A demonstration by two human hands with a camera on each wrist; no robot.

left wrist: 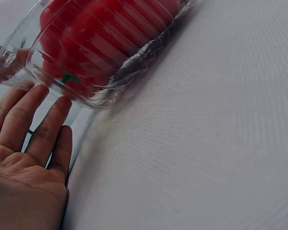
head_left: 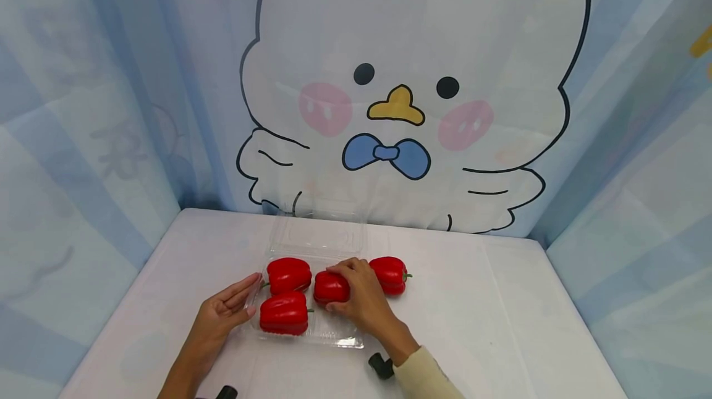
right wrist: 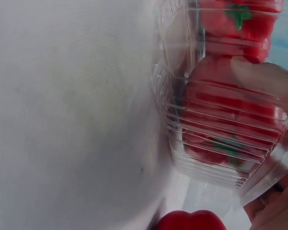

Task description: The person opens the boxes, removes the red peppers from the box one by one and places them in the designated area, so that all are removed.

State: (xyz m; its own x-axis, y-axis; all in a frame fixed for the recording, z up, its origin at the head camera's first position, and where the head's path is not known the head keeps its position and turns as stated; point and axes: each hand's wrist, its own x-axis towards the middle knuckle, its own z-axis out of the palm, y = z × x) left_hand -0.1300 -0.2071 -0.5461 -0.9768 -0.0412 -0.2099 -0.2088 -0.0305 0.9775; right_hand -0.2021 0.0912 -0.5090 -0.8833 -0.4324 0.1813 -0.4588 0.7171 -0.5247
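A clear plastic container (head_left: 334, 338) with its lid (head_left: 317, 235) folded back stands on the table. Two red bell peppers (head_left: 288, 275) (head_left: 284, 314) lie in its left half. My right hand (head_left: 364, 298) grips a third red pepper (head_left: 331, 288) in the right half, thumb and fingers around it; the right wrist view shows this through the ribbed wall (right wrist: 221, 153). My left hand (head_left: 221, 314) touches the container's left side, fingers nearly straight, also in the left wrist view at the container's rim (left wrist: 36, 76). A fourth pepper (head_left: 390, 275) lies outside, right of the container.
A black object (head_left: 381, 365) lies by my right forearm, and another (head_left: 227, 392) is at the bottom edge beside my left forearm. The white table (head_left: 500, 325) meets curtains (head_left: 400, 201) printed with a cartoon bird at the back and sides.
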